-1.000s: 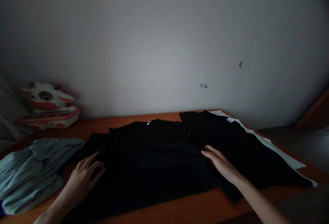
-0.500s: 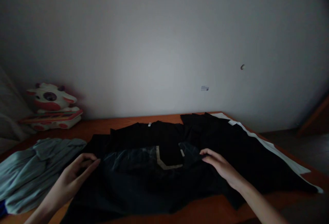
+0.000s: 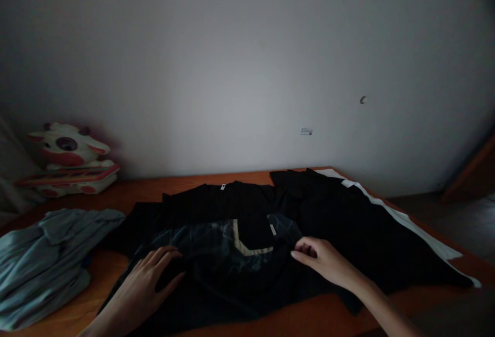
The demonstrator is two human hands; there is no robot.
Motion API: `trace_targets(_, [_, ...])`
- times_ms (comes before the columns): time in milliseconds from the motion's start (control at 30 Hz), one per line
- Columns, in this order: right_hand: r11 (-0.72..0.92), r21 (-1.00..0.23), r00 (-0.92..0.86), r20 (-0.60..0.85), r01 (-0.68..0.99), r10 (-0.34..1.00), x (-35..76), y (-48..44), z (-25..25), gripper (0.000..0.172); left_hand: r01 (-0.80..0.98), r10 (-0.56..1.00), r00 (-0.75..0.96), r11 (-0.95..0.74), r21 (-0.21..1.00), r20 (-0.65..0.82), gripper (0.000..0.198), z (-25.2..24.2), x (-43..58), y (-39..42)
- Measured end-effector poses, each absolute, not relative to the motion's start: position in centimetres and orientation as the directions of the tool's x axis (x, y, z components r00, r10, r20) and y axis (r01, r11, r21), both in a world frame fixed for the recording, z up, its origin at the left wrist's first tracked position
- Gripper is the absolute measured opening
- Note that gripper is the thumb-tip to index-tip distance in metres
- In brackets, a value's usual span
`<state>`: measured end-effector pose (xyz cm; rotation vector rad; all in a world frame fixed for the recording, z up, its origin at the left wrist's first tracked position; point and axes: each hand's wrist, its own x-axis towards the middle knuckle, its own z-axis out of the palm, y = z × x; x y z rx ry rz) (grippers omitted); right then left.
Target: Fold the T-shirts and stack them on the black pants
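A black T-shirt (image 3: 216, 208) lies spread on the wooden table (image 3: 309, 316), partly folded so that a dark printed panel with a pale angled stripe (image 3: 247, 241) shows on top. My left hand (image 3: 149, 280) rests flat on the folded part's left side, fingers apart. My right hand (image 3: 323, 262) lies on the fabric at the fold's right edge with its fingers curled; whether it pinches the cloth is unclear.
A second black garment with a white side stripe (image 3: 386, 213) lies to the right, reaching the table's right edge. A crumpled grey-blue garment (image 3: 42, 259) sits at the left. A red-and-white plush cow (image 3: 67, 159) stands at the back left against the wall.
The shirt's lower part has been folded up, exposing the printed panel. My left hand moved right onto the fold; my right hand drew slightly left and nearer.
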<state>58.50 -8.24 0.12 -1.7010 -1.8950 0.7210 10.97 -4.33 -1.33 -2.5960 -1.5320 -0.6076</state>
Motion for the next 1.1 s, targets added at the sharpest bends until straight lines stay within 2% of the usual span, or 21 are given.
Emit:
trace_targets(100, [-0.018, -0.579, 0.127, 0.147, 0.815, 0.981, 59.0, -7.5, -0.7, 0.042, 0.858, 0.847, 0.416, -0.486, 0.166, 0.332, 0.031, -1.8, 11.5, -3.9])
trace_targets(167, [-0.128, -0.537, 0.247, 0.156, 0.834, 0.956, 59.5, -6.5, -1.5, 0.040, 0.865, 0.857, 0.388, -0.465, 0.187, 0.339, 0.032, -2.0, 12.1, -3.4])
trace_targets(200, [-0.172, -0.553, 0.289, 0.131, 0.815, 0.948, 59.7, -5.8, -1.8, 0.038, 0.871, 0.862, 0.370, -0.452, 0.195, 0.345, 0.034, -2.1, 12.5, -3.0])
trace_targets(267, [-0.247, -0.698, 0.387, 0.047, 0.672, 0.921, 60.1, -3.9, -2.2, 0.032, 0.884, 0.873, 0.340, -0.424, 0.200, 0.349, 0.039, -2.4, 13.5, -2.3])
trace_targets(333, [-0.293, -0.869, 0.494, -0.066, 0.399, 0.867, 60.3, -1.4, -2.5, 0.033, 0.893, 0.882, 0.327, -0.405, 0.194, 0.339, 0.045, -2.6, 14.5, -1.4])
trace_targets(367, [-0.304, -0.902, 0.521, -0.109, 0.306, 0.847, 60.3, -0.1, -2.5, 0.036, 0.894, 0.884, 0.333, -0.407, 0.188, 0.329, 0.047, -2.6, 15.1, -0.9])
trace_targets(467, [-0.313, -0.937, 0.556, -0.179, 0.154, 0.811, 60.2, 3.9, -2.6, 0.040, 0.882, 0.878, 0.371, -0.435, 0.179, 0.303, 0.048, -2.5, 17.2, 0.8])
trace_targets(667, [-0.236, -0.970, 0.499, -0.229, -0.051, 0.835, 59.5, 8.4, -3.0, 0.024, 0.858, 0.861, 0.403, -0.474, 0.198, 0.311, 0.045, -2.6, 21.8, 2.7])
trace_targets(767, [-0.136, -0.986, 0.498, -0.164, -0.092, 0.852, 59.7, 8.9, -3.2, 0.023, 0.830, 0.844, 0.437, -0.512, 0.223, 0.312, 0.044, -3.5, 22.5, 2.8])
trace_targets(900, [0.020, -0.997, 0.587, -0.024, -0.068, 0.809, 61.0, 9.2, -3.1, 0.032, 0.837, 0.861, 0.438, -0.495, 0.231, 0.258, 0.052, -4.3, 22.4, 2.9])
trace_targets(1100, [0.035, -0.994, 0.688, 0.097, 0.104, 0.719, 63.8, 9.0, -2.3, 0.043, 0.877, 0.890, 0.428, -0.451, 0.164, 0.157, 0.058, -4.3, 22.9, 2.9])
